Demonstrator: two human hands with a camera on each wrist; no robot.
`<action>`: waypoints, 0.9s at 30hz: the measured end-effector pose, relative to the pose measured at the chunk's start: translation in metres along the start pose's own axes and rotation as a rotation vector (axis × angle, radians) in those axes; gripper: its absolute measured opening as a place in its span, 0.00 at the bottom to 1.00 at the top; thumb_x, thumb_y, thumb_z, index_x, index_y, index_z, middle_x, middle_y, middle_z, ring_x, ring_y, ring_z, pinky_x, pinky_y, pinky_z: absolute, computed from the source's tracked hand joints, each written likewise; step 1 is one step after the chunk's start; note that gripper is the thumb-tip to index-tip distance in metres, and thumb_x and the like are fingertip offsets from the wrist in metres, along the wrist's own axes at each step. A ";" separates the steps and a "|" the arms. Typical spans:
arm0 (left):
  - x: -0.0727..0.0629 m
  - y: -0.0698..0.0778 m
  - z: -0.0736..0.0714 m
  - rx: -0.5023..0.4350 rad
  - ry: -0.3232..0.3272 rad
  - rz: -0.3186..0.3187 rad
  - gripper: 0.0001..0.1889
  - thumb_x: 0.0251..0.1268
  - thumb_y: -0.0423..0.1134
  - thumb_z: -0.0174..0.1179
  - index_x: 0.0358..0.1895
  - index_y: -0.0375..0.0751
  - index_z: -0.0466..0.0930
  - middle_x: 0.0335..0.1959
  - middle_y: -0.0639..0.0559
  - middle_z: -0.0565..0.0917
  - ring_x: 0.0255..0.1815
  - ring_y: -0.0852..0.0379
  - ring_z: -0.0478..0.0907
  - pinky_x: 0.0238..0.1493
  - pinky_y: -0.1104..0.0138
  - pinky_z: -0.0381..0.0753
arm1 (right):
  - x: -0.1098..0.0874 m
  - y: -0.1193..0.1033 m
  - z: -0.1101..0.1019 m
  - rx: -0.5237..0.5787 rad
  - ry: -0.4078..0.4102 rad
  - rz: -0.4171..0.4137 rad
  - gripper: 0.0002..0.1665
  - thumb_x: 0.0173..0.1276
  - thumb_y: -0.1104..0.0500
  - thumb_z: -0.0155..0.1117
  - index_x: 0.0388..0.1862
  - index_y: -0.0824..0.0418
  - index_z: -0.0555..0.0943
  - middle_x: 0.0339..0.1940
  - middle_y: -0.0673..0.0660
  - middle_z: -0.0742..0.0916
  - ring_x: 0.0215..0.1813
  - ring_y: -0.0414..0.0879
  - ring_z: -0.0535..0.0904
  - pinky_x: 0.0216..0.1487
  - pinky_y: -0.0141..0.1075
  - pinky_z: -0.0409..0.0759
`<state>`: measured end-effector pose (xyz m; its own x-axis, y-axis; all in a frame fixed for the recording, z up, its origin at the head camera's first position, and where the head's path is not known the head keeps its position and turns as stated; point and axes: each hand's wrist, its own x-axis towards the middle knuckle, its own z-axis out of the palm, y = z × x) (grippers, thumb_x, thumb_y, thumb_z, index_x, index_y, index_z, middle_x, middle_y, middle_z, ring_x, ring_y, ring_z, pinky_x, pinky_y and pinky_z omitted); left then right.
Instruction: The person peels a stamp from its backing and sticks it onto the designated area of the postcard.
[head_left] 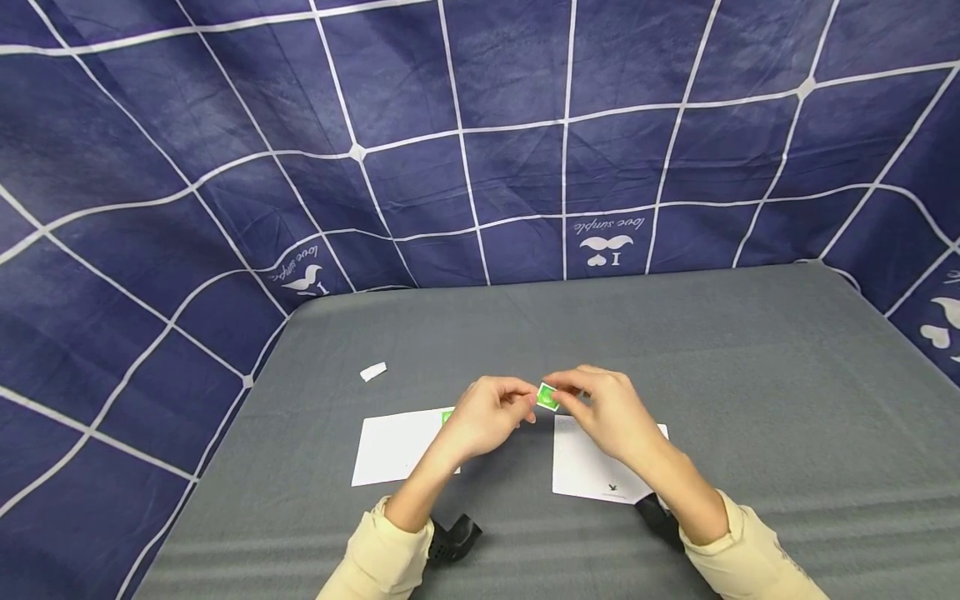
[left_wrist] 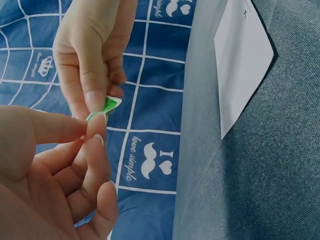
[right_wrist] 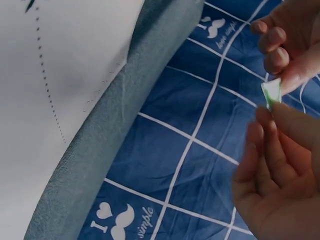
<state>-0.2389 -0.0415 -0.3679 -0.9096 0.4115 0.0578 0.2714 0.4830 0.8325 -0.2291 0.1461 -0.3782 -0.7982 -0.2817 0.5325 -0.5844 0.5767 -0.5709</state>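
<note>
A small square green stamp (head_left: 547,397) with a white border is held up between both hands, above the table. My left hand (head_left: 487,417) pinches its left edge between thumb and index finger. From the other side, my right hand (head_left: 607,408) pinches it the same way. In the left wrist view the stamp (left_wrist: 113,103) looks bent, with fingertips covering part of it. The right wrist view shows the stamp's paler side (right_wrist: 271,91). Below the left hand lies a white paper (head_left: 397,446) with a green patch (head_left: 447,415) at its upper right corner, partly behind the hand.
Another white paper (head_left: 588,467) with a small dark emblem lies under the right forearm. A white scrap (head_left: 372,372) rests farther back on the left of the grey table (head_left: 712,358). Blue curtain (head_left: 517,167) with white lines encloses the table's back and sides.
</note>
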 end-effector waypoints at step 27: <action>0.009 -0.002 0.054 0.556 -0.327 0.153 0.27 0.66 0.52 0.58 0.66 0.47 0.70 0.66 0.53 0.70 0.68 0.53 0.63 0.60 0.56 0.68 | 0.006 0.026 -0.053 0.110 0.017 0.467 0.07 0.61 0.62 0.69 0.35 0.66 0.84 0.26 0.56 0.88 0.29 0.49 0.85 0.28 0.30 0.76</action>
<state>-0.2308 0.0033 -0.3990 -0.7297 0.6778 -0.0905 0.5912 0.6918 0.4145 -0.2413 0.1997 -0.3563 -0.9770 0.0010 0.2130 -0.1769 0.5535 -0.8139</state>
